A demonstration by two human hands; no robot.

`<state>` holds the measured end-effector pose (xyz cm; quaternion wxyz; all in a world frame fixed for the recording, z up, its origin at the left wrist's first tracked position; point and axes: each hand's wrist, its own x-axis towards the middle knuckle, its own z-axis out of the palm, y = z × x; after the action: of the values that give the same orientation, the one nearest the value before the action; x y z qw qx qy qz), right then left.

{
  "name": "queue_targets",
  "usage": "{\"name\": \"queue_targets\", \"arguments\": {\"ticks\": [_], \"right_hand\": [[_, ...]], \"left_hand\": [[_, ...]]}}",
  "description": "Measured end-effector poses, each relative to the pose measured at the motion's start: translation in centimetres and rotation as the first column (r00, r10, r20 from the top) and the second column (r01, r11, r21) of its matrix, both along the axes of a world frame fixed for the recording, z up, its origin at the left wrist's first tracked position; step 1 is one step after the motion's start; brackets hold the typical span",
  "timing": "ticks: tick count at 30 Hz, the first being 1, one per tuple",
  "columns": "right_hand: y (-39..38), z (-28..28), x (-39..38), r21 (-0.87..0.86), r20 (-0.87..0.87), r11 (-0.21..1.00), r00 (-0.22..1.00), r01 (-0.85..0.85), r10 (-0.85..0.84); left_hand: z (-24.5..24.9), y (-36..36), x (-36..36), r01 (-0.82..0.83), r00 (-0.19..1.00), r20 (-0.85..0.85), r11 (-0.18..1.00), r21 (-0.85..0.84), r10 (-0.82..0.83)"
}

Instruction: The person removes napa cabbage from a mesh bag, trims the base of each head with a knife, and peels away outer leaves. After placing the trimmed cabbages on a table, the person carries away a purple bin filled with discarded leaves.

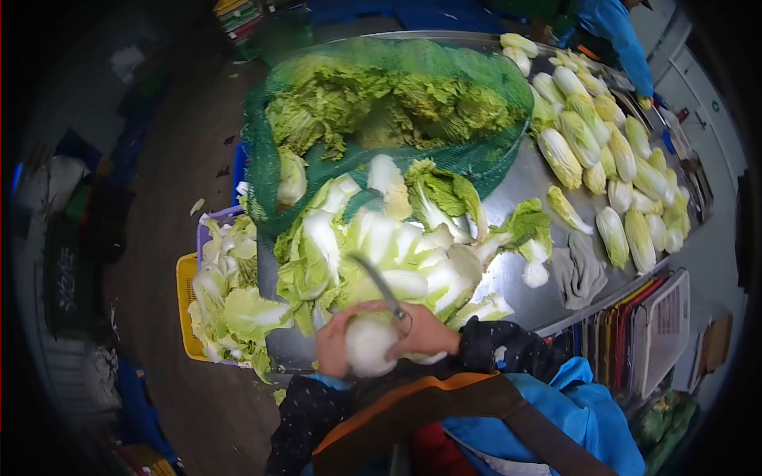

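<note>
Close to my body, my left hand [333,343] is wrapped round the side of a napa cabbage [371,346], whose white base end faces up. My right hand [427,332] grips a knife [378,282] with a curved blade pointing away from me, and its fingers also rest against the cabbage. Just beyond both hands lies a heap of loose cabbage leaves [381,246] on the metal table [508,285]. Behind the heap, a green mesh sack [476,170] lies open with leafy cabbages [381,107] inside.
Several trimmed cabbages [583,139] cover the table's right side. A grey cloth [578,270] lies near the front edge. At the left, a yellow basket [187,309] and a purple one [205,236] hold leaves. Stacked crates [663,325] stand at right; a blue-sleeved co-worker [623,40] is beyond.
</note>
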<state>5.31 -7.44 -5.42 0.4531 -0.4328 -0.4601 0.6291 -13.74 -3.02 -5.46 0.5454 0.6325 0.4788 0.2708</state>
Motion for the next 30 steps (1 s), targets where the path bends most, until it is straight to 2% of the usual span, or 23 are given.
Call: {"name": "queue_targets", "arguments": {"ticks": [1,2,3,4,5,6,7,8,9,10,11,12,14,15,17,19,22,24,26,27,28,29,30], "right_hand": [[0.3,-0.2,-0.2,0.323,0.062,0.946,0.997,0.014,-0.036],[0.3,0.9,0.5,0.151,0.058,0.986,0.996,-0.072,0.064],[0.6,1.0,0.7,0.149,0.056,0.986,0.996,-0.073,0.065],[0.7,1.0,0.8,0.259,0.219,0.963,0.976,-0.077,0.019],[0.5,1.0,0.7,0.358,0.367,0.929,0.929,-0.097,-0.044],[0.8,1.0,0.6,0.356,0.366,0.929,0.930,-0.099,-0.042],[1.3,1.0,0.5,0.130,0.339,0.990,0.941,-0.045,-0.001],[1.7,1.0,0.3,-0.105,0.302,0.995,0.953,-0.001,0.033],[2.1,0.9,0.1,-0.098,0.302,0.995,0.952,-0.011,0.040],[2.5,0.8,-0.2,0.110,0.402,0.994,0.914,0.003,-0.047],[3.0,0.8,-0.4,0.317,0.473,0.948,0.866,0.001,-0.159],[3.2,1.1,-0.5,0.326,0.471,0.945,0.867,0.001,-0.163],[3.7,2.1,-0.5,0.431,0.634,0.901,0.729,-0.055,-0.259],[3.9,2.1,-0.6,0.439,0.634,0.896,0.728,-0.062,-0.260],[3.5,1.8,-0.7,0.474,0.584,0.879,0.766,-0.051,-0.270],[3.3,1.4,-0.2,0.475,0.576,0.877,0.778,-0.069,-0.251],[3.0,1.6,0.1,0.451,0.537,0.887,0.823,-0.094,-0.186],[3.3,1.3,0.1,0.432,0.498,0.897,0.853,-0.089,-0.155],[3.8,0.0,0.2,0.082,0.335,0.996,0.942,-0.034,0.004],[3.4,0.0,0.6,0.098,0.337,0.995,0.942,-0.030,-0.004],[2.7,0.3,1.3,-0.021,0.107,0.998,0.993,0.062,-0.059],[2.0,0.5,1.9,-0.155,-0.121,0.981,0.983,0.120,-0.139],[1.7,-0.6,1.9,-0.320,-0.225,0.931,0.940,0.178,-0.257]], "left_hand": [[-2.9,-0.3,-0.8,-0.009,1.000,-0.001,1.000,0.008,0.009],[-6.0,-0.9,-1.6,-0.152,0.987,0.032,0.985,-0.084,0.155],[-7.7,-1.1,-2.0,-0.283,0.954,0.050,0.942,-0.179,0.296],[-8.1,-1.1,-2.2,-0.303,0.916,0.195,0.923,-0.238,0.351],[-5.9,-1.4,-1.8,-0.299,0.919,0.185,0.922,-0.245,0.348],[-1.6,-1.3,-0.5,-0.287,0.901,0.288,0.944,-0.164,0.324],[1.2,-0.9,0.5,-0.285,0.874,0.390,0.956,-0.075,0.291],[2.0,-0.5,0.4,-0.293,0.870,0.393,0.953,-0.070,0.297],[2.7,0.0,0.0,-0.115,0.980,0.171,0.989,0.091,0.098],[3.1,0.4,-0.4,0.099,0.993,-0.091,0.975,0.200,-0.082],[3.1,1.2,-0.6,0.092,0.993,-0.093,0.973,0.211,-0.074],[2.7,2.0,-0.8,0.109,0.993,-0.061,0.982,0.153,-0.101],[2.3,2.6,-1.1,0.196,0.980,-0.051,0.979,0.054,-0.193],[2.2,2.7,-1.0,0.189,0.981,-0.049,0.980,0.064,-0.186],[2.0,2.3,-0.8,0.176,0.982,-0.079,0.982,0.075,-0.170],[2.6,1.9,-0.7,0.160,0.987,-0.032,0.987,0.022,-0.159],[3.0,1.9,-1.3,0.155,0.982,-0.116,0.988,0.019,-0.151],[2.3,2.1,-2.2,0.186,0.982,-0.023,0.983,0.007,-0.186],[2.7,2.7,-2.9,0.211,0.977,0.017,0.977,0.020,-0.211],[3.2,3.2,-3.1,0.235,0.970,0.060,0.972,0.022,-0.236],[4.0,3.6,-3.5,0.195,0.945,0.286,0.974,-0.115,-0.156],[6.7,3.8,-3.2,0.200,0.943,0.288,0.975,-0.100,-0.164],[10.4,3.9,-2.7,0.034,0.956,0.289,0.968,-0.250,0.042]]}}
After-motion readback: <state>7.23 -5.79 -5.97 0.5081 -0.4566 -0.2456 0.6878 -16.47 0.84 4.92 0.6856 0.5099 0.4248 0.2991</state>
